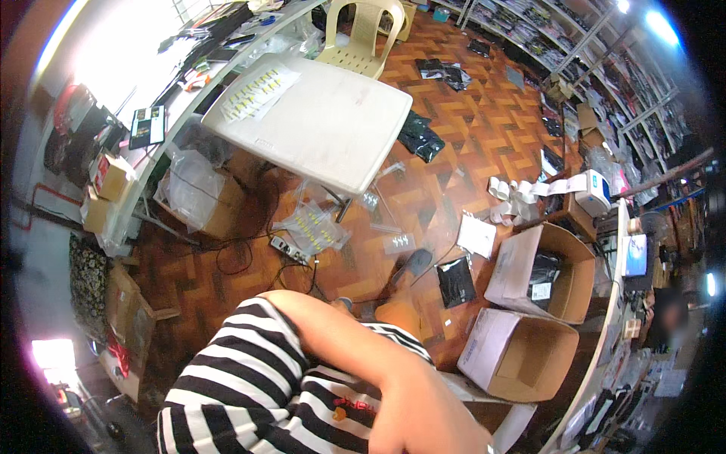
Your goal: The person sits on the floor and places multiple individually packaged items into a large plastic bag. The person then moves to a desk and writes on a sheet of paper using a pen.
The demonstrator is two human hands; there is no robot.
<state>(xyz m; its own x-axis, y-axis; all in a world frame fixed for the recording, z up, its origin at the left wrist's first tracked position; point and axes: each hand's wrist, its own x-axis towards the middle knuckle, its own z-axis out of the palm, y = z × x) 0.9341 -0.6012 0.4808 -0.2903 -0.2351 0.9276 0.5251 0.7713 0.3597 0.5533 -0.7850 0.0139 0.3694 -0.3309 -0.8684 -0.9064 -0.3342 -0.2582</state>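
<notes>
My left arm, in a black-and-white striped sleeve, bends across my body toward the right. At the lower edge shows the back of my left hand (pixel 431 420); its fingers are cut off or hidden, so what they hold, if anything, cannot be made out. Nearest to it are a white stool or ledge (pixel 469 390) and an open cardboard box (pixel 476 352), with bare brown inner walls. Behind that stands a second open box (pixel 510 268) with dark plastic packages (pixel 543 272) inside. My right hand is out of view.
A white plastic table (pixel 325 113) bears sheets of yellow-marked labels (pixel 261 91); a beige chair (pixel 359 38) stands behind it. On the wooden floor lie a power strip (pixel 289 250) with cables, a black package (pixel 456 282) and a white one (pixel 476 234). A label printer (pixel 594 191) trails paper at right.
</notes>
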